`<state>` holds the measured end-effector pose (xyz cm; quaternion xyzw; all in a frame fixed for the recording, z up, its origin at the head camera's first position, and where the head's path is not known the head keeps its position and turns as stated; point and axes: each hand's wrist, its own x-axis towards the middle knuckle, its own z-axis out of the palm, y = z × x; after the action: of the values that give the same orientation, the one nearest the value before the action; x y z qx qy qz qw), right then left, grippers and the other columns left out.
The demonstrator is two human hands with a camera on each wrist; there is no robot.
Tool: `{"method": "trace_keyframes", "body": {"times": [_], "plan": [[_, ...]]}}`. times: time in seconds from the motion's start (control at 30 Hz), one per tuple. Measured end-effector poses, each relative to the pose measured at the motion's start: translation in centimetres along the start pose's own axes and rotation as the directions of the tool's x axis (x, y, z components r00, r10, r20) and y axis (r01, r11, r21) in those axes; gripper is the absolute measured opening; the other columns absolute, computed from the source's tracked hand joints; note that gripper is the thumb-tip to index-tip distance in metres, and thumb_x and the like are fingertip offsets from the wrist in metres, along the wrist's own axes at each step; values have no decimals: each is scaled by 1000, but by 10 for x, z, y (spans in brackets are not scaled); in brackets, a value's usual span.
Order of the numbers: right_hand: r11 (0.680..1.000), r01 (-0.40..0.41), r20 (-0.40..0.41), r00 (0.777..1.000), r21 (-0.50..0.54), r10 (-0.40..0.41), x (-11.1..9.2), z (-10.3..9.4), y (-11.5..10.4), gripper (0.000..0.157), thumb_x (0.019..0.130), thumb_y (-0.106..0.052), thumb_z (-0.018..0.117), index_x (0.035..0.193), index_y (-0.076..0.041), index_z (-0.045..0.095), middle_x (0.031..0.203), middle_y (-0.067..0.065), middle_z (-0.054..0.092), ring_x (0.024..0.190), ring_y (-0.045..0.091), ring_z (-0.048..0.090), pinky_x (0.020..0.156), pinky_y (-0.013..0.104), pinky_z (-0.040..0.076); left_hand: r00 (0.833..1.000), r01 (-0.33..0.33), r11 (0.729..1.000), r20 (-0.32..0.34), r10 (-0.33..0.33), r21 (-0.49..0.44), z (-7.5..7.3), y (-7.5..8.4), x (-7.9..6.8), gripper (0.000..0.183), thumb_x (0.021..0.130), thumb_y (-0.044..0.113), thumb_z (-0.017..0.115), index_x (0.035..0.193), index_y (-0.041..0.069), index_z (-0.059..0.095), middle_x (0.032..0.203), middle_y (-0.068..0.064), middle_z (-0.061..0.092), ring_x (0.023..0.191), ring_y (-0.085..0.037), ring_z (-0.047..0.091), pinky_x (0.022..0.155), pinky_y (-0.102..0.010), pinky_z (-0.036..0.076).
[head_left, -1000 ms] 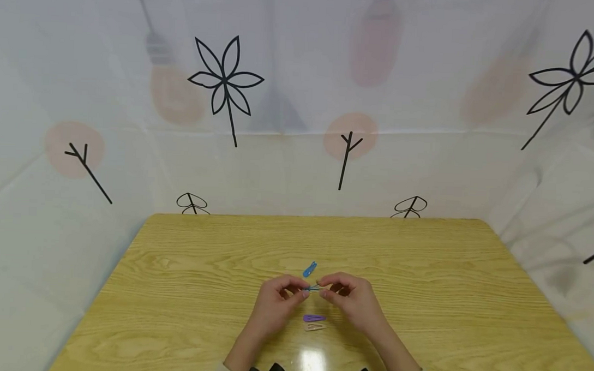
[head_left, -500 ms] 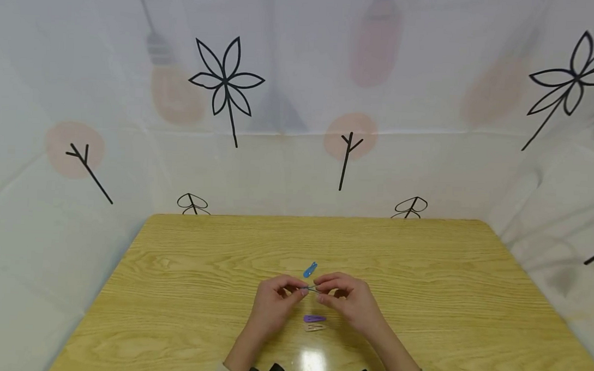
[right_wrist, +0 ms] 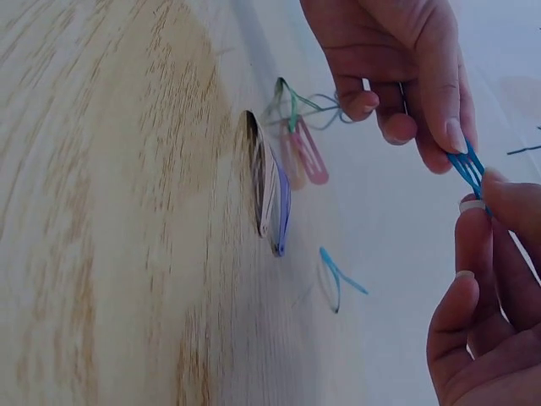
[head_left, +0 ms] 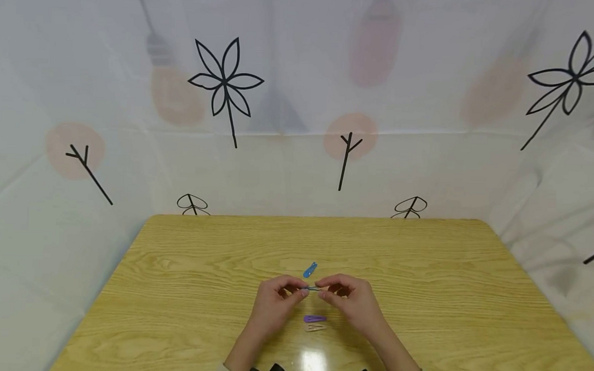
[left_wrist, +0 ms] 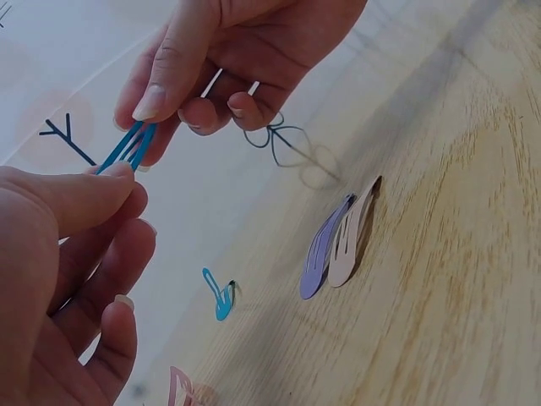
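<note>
Between my two hands is a blue snap hair clip [head_left: 313, 288], raised above the table. My left hand [head_left: 276, 303] pinches one end with thumb and fingertips. At the other end, the thumb and fingertips of my right hand [head_left: 353, 301] pinch it too. Both wrist views show the slotted blue frame of this clip [left_wrist: 129, 145] bridging the fingertips. Beyond the hands a second blue hair clip [head_left: 310, 270] lies on the table, its parts sprung apart [left_wrist: 221, 296]. Nearer the body, a purple hair clip [head_left: 314, 319] and a beige one [head_left: 315, 328] lie side by side.
The wood-grain table [head_left: 201, 258] carries everything. In the right wrist view a green clip [right_wrist: 292, 110] and a pink clip [right_wrist: 312, 155] lie past the purple one. Part of another pink clip [left_wrist: 177, 385] shows low in the left wrist view. A patterned cloth [head_left: 278, 168] hangs behind.
The held clip's prongs, spread apart half a second ago, now lie closer together. My right fingertips have shifted slightly right along it; my left hand stays nearly still.
</note>
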<state>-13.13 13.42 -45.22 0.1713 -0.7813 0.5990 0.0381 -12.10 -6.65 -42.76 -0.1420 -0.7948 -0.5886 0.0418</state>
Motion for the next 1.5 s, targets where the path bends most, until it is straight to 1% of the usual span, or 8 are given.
{"method": "trace_keyframes", "body": {"times": [0.17,0.37,0.6,0.67,0.87,1.07,1.3,1.5], "plan": [[1000,8,-14,1000,-21,-9,0,0,0,10,87,-10,76,98,-10,75,90,3,73,75,12,63,67,27,52,1000,4,1000,5,-4,-8,0,1,0,4,88,0,73,90,3,75,84,-7,72,77,-14,62,66,-24,46],[999,9,-26,1000,-40,-10,1,1,0,6,87,-8,76,93,-11,75,87,-1,73,73,11,64,67,27,52,1000,13,1000,15,-13,-13,0,1,0,4,88,1,73,90,3,75,84,-6,71,77,-13,61,67,-24,45],[998,31,-45,998,-59,-34,0,1,2,6,86,-8,77,90,-13,76,83,-3,73,72,12,63,65,27,51,1000,20,1000,14,-20,-5,1,2,-1,3,88,2,73,90,4,75,83,-5,71,77,-12,59,69,-24,44],[997,34,-51,998,-64,-37,0,2,3,7,85,-8,77,89,-13,76,82,-3,73,72,12,62,64,27,50,999,28,1000,18,-28,-4,2,-5,-1,3,88,4,74,90,4,76,83,-4,71,77,-11,58,69,-24,44],[996,48,-54,997,-70,-52,0,0,5,10,84,-5,77,90,-14,76,84,-3,72,72,14,60,62,27,47,999,17,1000,41,-16,-14,9,-39,5,4,88,11,76,91,11,78,83,2,72,75,-9,59,68,-24,45],[997,49,-36,998,-51,-51,-1,-2,3,13,84,-2,76,90,-13,75,84,5,72,70,14,56,61,26,45,998,-3,1000,59,5,-28,7,-42,5,5,88,17,77,91,14,78,82,5,72,76,-9,61,68,-24,46],[996,42,-39,998,-76,-45,-1,-2,0,12,84,-6,78,86,-18,75,82,-5,70,69,14,54,62,26,43,996,-10,1000,83,12,-23,6,-42,5,6,89,17,75,91,12,78,82,5,72,76,-9,62,68,-25,48],[995,38,-34,999,-90,-41,0,-3,1,14,84,-4,78,84,-18,75,80,-6,69,68,13,53,61,26,43,996,7,1000,94,-5,-15,4,-42,5,6,89,17,75,92,12,78,83,6,72,76,-9,63,68,-24,48]]}}
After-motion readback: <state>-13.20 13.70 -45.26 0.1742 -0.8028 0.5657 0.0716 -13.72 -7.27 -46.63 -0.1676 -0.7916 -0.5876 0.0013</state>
